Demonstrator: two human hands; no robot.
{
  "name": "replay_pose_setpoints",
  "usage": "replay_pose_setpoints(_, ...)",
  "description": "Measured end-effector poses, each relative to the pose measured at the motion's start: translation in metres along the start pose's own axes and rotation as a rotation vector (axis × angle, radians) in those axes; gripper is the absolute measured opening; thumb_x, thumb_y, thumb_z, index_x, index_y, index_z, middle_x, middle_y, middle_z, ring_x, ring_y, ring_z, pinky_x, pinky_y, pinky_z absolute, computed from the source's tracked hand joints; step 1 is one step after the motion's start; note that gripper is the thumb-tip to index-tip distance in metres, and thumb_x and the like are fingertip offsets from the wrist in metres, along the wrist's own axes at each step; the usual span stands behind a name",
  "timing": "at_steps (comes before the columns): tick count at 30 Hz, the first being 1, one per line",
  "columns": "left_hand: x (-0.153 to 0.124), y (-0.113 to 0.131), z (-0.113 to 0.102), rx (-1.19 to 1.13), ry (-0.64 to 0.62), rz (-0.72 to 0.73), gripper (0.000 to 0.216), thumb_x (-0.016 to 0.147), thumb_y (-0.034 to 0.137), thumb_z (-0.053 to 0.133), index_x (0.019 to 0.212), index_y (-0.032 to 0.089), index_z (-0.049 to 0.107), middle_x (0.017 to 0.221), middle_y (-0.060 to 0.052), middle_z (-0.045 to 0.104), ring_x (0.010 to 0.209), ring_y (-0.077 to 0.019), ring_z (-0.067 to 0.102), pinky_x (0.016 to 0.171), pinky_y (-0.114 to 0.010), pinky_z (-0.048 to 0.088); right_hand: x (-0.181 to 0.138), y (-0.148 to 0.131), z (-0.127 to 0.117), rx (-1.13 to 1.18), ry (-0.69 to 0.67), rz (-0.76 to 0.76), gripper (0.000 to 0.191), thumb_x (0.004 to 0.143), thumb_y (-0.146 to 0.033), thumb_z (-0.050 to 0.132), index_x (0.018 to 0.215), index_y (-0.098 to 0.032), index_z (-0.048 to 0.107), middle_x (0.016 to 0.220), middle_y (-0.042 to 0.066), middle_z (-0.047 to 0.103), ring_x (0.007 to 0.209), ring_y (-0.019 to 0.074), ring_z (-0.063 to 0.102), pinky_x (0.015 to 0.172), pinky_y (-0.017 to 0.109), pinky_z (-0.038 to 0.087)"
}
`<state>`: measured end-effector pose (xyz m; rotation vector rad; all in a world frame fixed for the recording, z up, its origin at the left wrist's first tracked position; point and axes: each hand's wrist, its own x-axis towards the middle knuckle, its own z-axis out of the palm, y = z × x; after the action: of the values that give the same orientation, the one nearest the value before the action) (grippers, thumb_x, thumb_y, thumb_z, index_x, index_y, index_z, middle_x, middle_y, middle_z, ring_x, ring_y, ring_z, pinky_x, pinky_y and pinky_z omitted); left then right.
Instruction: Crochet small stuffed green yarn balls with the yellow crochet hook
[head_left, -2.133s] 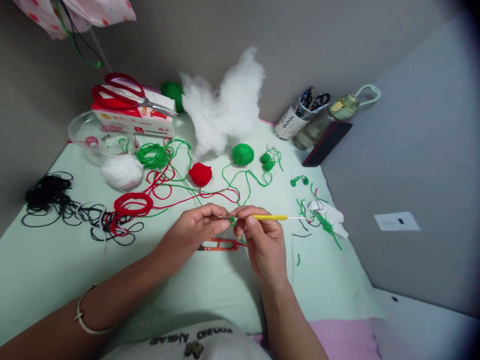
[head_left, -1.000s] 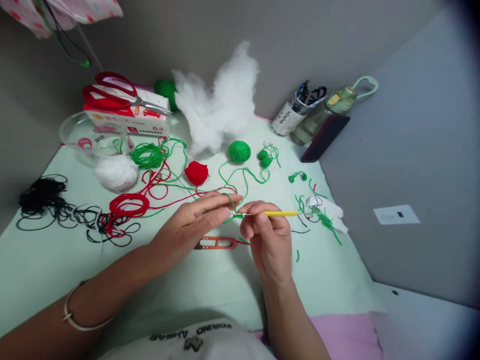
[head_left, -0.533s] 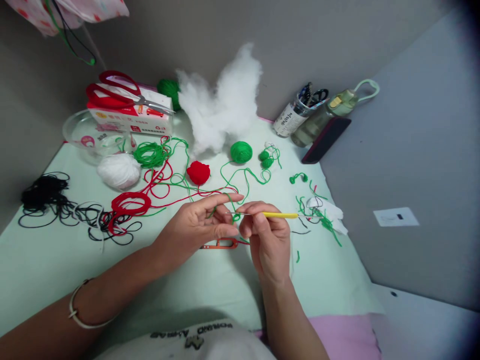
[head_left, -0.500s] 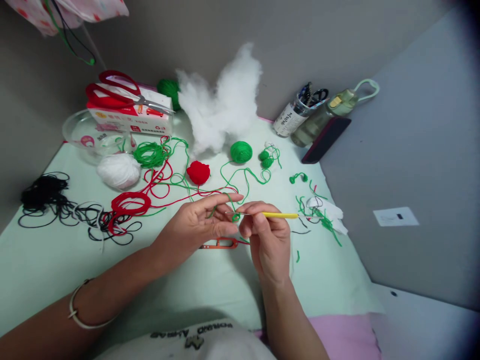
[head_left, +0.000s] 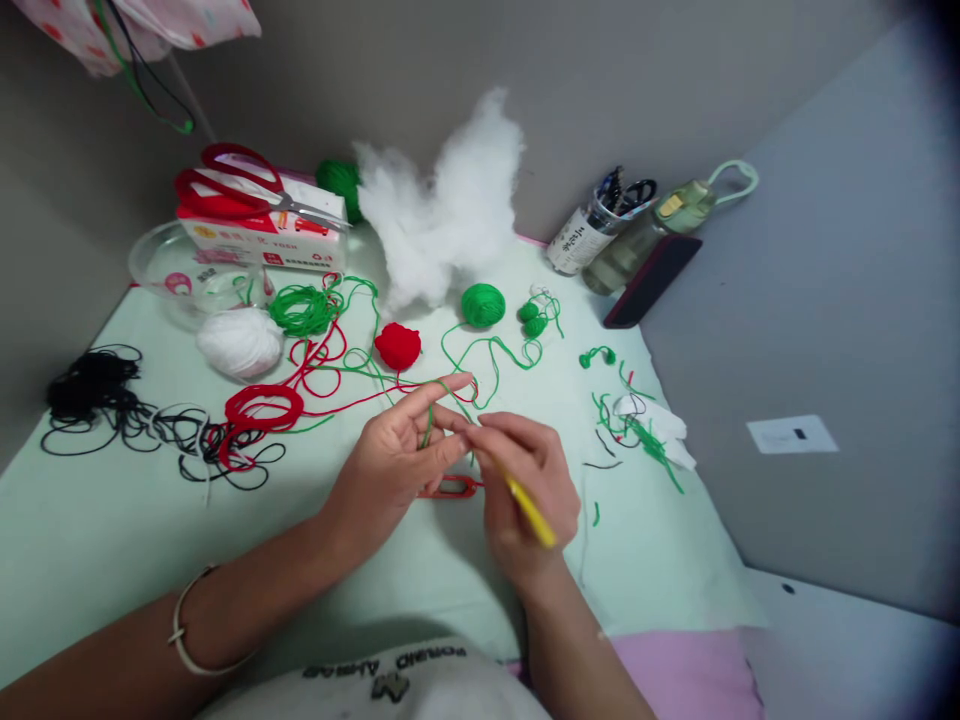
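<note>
My right hand grips a crochet hook by its yellow handle, which slants down toward me; the hook's tip is hidden among my fingers. Green yarn runs over the raised index finger of my left hand, whose thumb and other fingers pinch the yarn right against my right fingertips. The small piece of crochet between the hands is mostly covered. Just beneath them lie orange thread snips, partly hidden by my left hand. Beyond my hands sit a green yarn ball and a red yarn ball.
At left lie black yarn, a red coil and a white ball. Red-handled scissors rest on a box. White stuffing stands at the back. A pen holder, bottle and yarn scraps are right.
The crochet hook has swung from lying level, pointing right, to slanting down toward me. My right hand has turned with it, and my left hand has shifted slightly right.
</note>
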<state>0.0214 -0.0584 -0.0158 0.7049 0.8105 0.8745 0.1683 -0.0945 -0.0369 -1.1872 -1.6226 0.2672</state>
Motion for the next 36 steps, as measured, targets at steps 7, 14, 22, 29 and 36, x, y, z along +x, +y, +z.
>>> replay_pose_setpoints(7, 0.002, 0.008, -0.005, -0.172, -0.106, -0.157, 0.036, 0.090, 0.025, 0.071, 0.125, 0.018, 0.069, 0.053, 0.012, 0.028, 0.046, -0.0035, 0.016, 0.046, -0.018, 0.019, 0.010, 0.001, -0.009, 0.309, 0.106, 0.207, 0.025, 0.097, -0.013, 0.056, 0.104, -0.027, 0.076, 0.088, 0.003, 0.069, 0.076, 0.0162, 0.065, 0.065, 0.033, 0.055)
replay_pose_setpoints(14, -0.001, 0.002, 0.002, -0.120, -0.042, -0.093, 0.055, 0.083, 0.026, 0.080, 0.135, 0.027, 0.064, 0.079, 0.006, 0.055, 0.052, -0.0029, 0.030, 0.047, -0.018, 0.023, 0.009, -0.005, -0.002, 0.121, 0.008, 0.100, 0.032, 0.093, -0.011, 0.062, 0.112, -0.032, 0.076, 0.102, 0.006, 0.072, 0.091, 0.0207, 0.068, 0.073, 0.037, 0.056)
replay_pose_setpoints(22, 0.002, 0.007, -0.005, -0.152, -0.078, -0.102, 0.034, 0.086, 0.023, 0.075, 0.119, 0.024, 0.074, 0.067, 0.008, 0.046, 0.046, -0.0018, 0.022, 0.045, -0.017, 0.022, 0.018, -0.002, -0.007, 0.558, 0.082, 0.385, 0.019, 0.098, -0.023, 0.059, 0.094, -0.027, 0.077, 0.087, 0.003, 0.070, 0.070, 0.0156, 0.061, 0.063, 0.033, 0.051)
replay_pose_setpoints(29, 0.001, 0.005, -0.006, -0.038, -0.106, -0.119, 0.038, 0.085, 0.028, 0.076, 0.123, 0.028, 0.071, 0.089, 0.004, 0.056, 0.048, 0.0001, 0.030, 0.046, -0.019, 0.027, 0.017, 0.001, -0.006, 0.562, 0.025, 0.463, 0.014, 0.096, -0.027, 0.063, 0.094, -0.024, 0.077, 0.089, 0.004, 0.074, 0.068, 0.0146, 0.063, 0.065, 0.032, 0.053)
replay_pose_setpoints(36, 0.000, 0.010, -0.008, -0.008, -0.060, -0.089, 0.033, 0.087, 0.026, 0.071, 0.120, 0.026, 0.071, 0.087, 0.004, 0.052, 0.048, -0.0002, 0.030, 0.045, -0.021, 0.023, 0.014, -0.004, -0.012, 0.487, -0.011, 0.344, 0.022, 0.102, -0.020, 0.050, 0.099, -0.023, 0.072, 0.094, 0.005, 0.074, 0.071, 0.0152, 0.066, 0.064, 0.033, 0.055)
